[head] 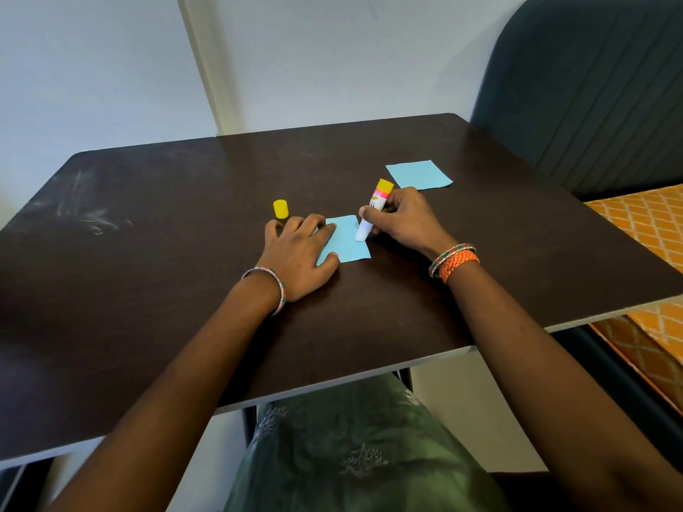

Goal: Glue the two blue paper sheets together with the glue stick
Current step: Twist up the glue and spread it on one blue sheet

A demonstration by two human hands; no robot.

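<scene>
On the dark table, the yellow cap stood upright at the far left of the working group, just beyond the left hand's fingertips and apart from everything else. The left hand lay flat, fingers spread wide, gripping nothing; its fingers and thumb pressed down the left part of the near blue sheet, pinning it to the table.

The bare right part of that sheet lay between the two hands. There the glue stick met the paper: its white tip touched the sheet close to the right edge, while its long axis leaned up and away to the right, yellow base uppermost. The right hand held the stick's barrel, fingers curled closed around it, and sat just right of the sheet.

Further right and toward the far edge, the second blue sheet lay flat, well apart from the first and untouched. It was nearer the right hand than the left, so fetching it later would probably fall to that hand. The unglued stretch appeared to run leftward from the tip, toward the pinning fingers.
</scene>
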